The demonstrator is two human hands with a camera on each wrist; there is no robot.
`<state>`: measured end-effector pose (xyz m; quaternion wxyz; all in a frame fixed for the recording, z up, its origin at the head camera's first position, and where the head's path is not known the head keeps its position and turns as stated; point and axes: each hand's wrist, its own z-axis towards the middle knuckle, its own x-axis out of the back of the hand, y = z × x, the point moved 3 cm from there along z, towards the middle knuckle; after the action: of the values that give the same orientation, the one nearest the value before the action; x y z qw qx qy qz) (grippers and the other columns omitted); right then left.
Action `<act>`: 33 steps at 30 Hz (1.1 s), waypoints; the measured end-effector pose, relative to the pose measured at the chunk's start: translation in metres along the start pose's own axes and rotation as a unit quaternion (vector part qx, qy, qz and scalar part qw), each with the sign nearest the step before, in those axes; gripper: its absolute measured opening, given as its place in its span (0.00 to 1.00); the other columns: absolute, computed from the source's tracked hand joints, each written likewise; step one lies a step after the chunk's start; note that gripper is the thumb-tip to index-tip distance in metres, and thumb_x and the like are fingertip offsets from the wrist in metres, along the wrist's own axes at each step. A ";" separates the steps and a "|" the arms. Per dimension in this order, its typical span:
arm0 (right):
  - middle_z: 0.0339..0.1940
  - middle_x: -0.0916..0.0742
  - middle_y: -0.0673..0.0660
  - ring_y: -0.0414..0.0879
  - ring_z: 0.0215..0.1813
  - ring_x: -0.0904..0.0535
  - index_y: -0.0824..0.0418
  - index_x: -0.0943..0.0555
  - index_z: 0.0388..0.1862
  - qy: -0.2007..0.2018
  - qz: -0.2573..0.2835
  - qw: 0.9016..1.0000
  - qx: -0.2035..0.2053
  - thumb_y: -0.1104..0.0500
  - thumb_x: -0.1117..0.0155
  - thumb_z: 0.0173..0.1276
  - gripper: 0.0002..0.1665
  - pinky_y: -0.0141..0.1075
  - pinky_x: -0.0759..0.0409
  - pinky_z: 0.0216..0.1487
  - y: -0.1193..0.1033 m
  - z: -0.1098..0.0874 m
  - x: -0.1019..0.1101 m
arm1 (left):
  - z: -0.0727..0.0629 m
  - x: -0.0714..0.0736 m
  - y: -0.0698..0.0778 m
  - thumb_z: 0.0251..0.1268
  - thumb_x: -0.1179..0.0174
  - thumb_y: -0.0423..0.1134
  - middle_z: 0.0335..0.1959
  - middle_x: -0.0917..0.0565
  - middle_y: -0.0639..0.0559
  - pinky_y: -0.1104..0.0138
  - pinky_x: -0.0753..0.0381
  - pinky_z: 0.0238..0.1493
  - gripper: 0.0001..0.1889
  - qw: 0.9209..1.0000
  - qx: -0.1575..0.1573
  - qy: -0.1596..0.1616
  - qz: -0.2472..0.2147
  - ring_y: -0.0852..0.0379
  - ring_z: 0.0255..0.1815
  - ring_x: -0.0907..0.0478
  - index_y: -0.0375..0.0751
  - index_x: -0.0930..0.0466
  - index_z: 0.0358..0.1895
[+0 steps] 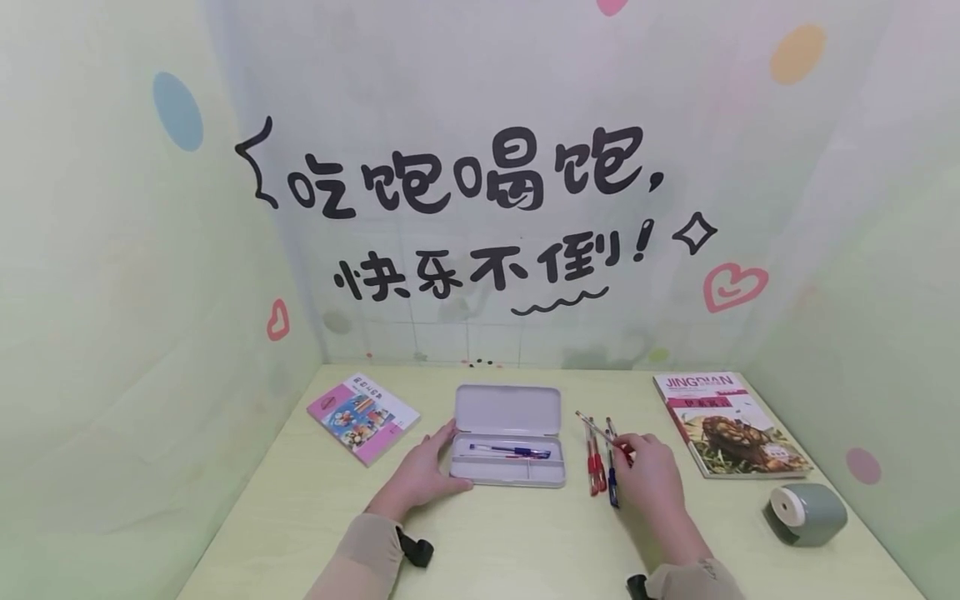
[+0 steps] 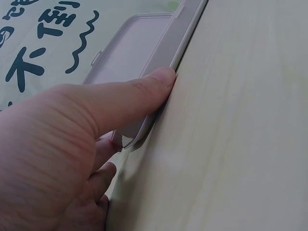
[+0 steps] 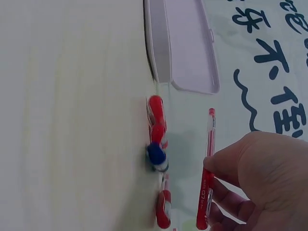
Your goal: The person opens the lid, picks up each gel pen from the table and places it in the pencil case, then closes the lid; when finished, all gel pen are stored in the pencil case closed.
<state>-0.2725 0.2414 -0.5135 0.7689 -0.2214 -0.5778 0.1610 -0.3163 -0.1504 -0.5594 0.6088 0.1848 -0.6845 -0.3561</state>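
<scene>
Right hand (image 1: 651,475): fingers clamped in a pinch on a slim clear-barrelled red pen (image 3: 204,195), which is held up off the tabletop (image 1: 525,546), to the right of the case. Left hand (image 1: 420,479): thumb pressed to the front wall, other fingers at the left end; the pale lilac rectangular pencil case (image 1: 508,481) is steadied between them.

Case: lid swung fully back, tray exposed and split by dividers. In the long rear compartment a blue-capped clear pen (image 1: 513,451) is laid lengthwise; a thin red line beside it may be a second pen, too small to be sure.

Progress judged early: some stowing done, more left. Just right of the case, two red pens (image 1: 592,472) and a dark blue pen (image 1: 612,487) are left loose on the tabletop; one more red pen (image 3: 163,210) is shown past the blue one in the right wrist view. Closing of the lid not yet done.

Farther out, apparently unused: a pink-and-white booklet (image 1: 363,417) at left, a food-covered magazine (image 1: 731,425) and a rounded grey-green sharpener (image 1: 810,515) at right.
</scene>
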 end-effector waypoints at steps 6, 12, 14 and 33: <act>0.48 0.10 0.64 0.59 0.47 0.17 0.60 0.09 0.52 -0.001 0.006 0.999 0.039 0.60 0.29 0.75 0.11 0.55 0.15 0.48 -0.031 0.003 -0.019 | 0.000 0.000 0.000 0.51 0.14 0.59 0.89 0.34 0.49 0.31 0.46 0.90 0.66 1.000 -0.002 -0.002 -0.003 0.24 0.90 0.48 0.55 0.47 0.92; 0.48 0.10 0.62 0.62 0.51 0.16 0.57 0.08 0.48 -0.004 -0.006 0.996 0.091 0.62 0.28 0.73 0.08 0.59 0.15 0.57 -0.062 0.007 -0.039 | 0.001 -0.001 -0.001 0.51 0.15 0.59 0.89 0.35 0.49 0.31 0.46 0.90 0.66 1.000 -0.004 -0.001 -0.001 0.24 0.90 0.48 0.54 0.48 0.92; 0.48 0.10 0.61 0.61 0.51 0.17 0.56 0.08 0.47 -0.010 -0.014 0.995 0.100 0.61 0.28 0.73 0.07 0.58 0.15 0.57 -0.071 0.008 -0.045 | 0.001 -0.002 -0.001 0.52 0.15 0.59 0.89 0.34 0.48 0.31 0.46 0.90 0.66 1.000 -0.007 0.000 0.000 0.24 0.90 0.47 0.53 0.48 0.92; 0.44 0.11 0.54 0.52 0.50 0.18 0.54 0.07 0.45 -0.052 -0.041 0.981 0.180 0.60 0.23 0.71 0.05 0.52 0.14 0.56 -0.125 0.009 -0.084 | 0.000 0.001 0.000 0.51 0.14 0.58 0.89 0.33 0.47 0.29 0.42 0.87 0.66 1.000 -0.007 0.005 0.006 0.21 0.89 0.45 0.53 0.47 0.91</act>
<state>-0.3059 0.0939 -0.5142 0.7711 -0.0468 -0.5870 0.2422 -0.3164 -0.1510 -0.5590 0.6152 0.1784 -0.6801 -0.3566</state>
